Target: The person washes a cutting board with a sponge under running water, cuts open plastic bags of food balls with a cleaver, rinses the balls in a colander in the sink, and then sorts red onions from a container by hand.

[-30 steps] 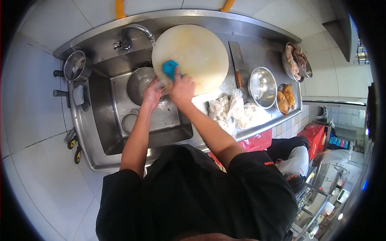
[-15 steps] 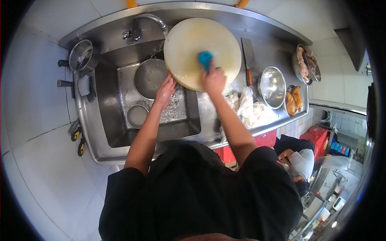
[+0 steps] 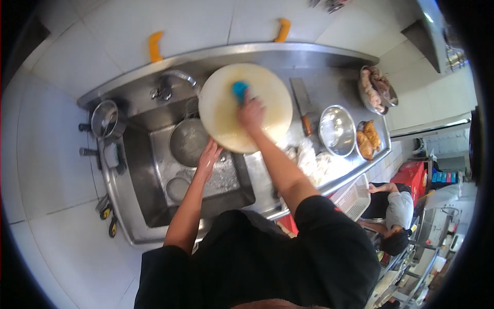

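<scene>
The left hand (image 3: 209, 155), left of frame centre, is open, fingers extended at the lower edge of the round board (image 3: 221, 110). The right hand (image 3: 252, 112), upper centre, is closed around the blue scrubber (image 3: 240, 89), over the board's face. The faucet (image 3: 177, 76) stands upper left.

"Where do we look from?"

"From the head of the person in the black short-sleeved shirt (image 3: 257, 262), whose front fills our lower edge. We face forward and steeply down."

"How near are we?"

"Close above the round cream-coloured chopping board (image 3: 221, 113), upper middle, with the whole rectangular steel sink (image 3: 141, 180) left of it."

"How wide?"

"Very: we catch the white tiled wall (image 3: 195, 23) on top, and our lens rounds the corners black."
</scene>
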Demonstrator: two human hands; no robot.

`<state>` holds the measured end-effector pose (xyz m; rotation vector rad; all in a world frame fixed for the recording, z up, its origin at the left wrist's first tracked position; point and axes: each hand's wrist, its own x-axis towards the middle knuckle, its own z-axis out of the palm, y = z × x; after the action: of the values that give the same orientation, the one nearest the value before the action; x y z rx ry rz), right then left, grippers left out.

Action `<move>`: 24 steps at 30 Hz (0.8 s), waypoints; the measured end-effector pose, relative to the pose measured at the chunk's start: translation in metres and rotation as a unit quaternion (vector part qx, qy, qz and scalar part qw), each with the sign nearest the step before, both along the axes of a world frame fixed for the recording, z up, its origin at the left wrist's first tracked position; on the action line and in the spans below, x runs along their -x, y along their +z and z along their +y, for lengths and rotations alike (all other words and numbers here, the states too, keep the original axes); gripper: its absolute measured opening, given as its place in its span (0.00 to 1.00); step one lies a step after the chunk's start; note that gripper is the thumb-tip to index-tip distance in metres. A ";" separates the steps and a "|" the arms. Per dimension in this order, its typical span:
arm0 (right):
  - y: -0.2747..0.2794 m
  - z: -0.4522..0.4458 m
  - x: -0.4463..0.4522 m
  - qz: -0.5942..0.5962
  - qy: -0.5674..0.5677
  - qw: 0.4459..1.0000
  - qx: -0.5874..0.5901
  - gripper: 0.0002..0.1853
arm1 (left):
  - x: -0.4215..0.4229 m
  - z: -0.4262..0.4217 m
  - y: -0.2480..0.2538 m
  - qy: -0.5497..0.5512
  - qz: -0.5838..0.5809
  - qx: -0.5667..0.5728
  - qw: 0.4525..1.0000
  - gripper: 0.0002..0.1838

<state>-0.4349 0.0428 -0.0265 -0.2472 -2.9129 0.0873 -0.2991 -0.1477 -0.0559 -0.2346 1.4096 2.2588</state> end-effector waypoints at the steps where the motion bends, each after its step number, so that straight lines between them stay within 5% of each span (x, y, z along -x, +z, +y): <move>1: 0.014 -0.023 -0.014 -0.073 0.032 0.996 0.029 0.44 | -0.001 0.000 0.012 0.000 -0.022 0.007 1.000 0.40; 4: 0.046 -0.044 -0.044 -0.118 0.183 0.959 0.184 0.42 | 0.001 -0.012 0.006 -0.008 -0.043 0.042 0.998 0.38; 6: 0.084 -0.030 -0.031 -0.163 0.141 0.872 0.439 0.40 | 0.015 -0.017 0.008 -0.002 -0.039 0.089 0.995 0.36; 8: 0.123 -0.011 -0.006 -0.115 0.117 0.748 0.643 0.35 | 0.032 -0.019 0.028 0.014 -0.027 0.156 0.987 0.33; 10: 0.148 0.023 0.042 -0.060 0.177 0.448 0.874 0.25 | 0.046 -0.008 0.036 0.059 0.068 0.229 0.969 0.34; 14: 0.297 0.059 0.093 -0.023 0.325 0.379 0.866 0.29 | 0.066 0.005 0.035 0.052 0.123 0.338 0.932 0.37; 17: 0.367 0.063 0.124 0.017 0.344 0.405 0.847 0.28 | 0.066 0.009 0.015 0.069 0.123 0.348 0.927 0.39; 21: 0.356 0.085 0.227 -0.022 0.338 0.372 0.864 0.31 | 0.058 0.008 0.037 0.067 0.140 0.369 0.916 0.38; 24: 0.338 0.080 0.225 0.031 0.305 0.395 0.866 0.26 | 0.061 0.004 0.037 0.034 0.140 0.400 0.905 0.36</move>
<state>-0.6597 0.1226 0.3117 0.5570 -1.2253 2.8564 -0.3601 -0.1434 -0.0193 -0.2183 2.4666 1.6745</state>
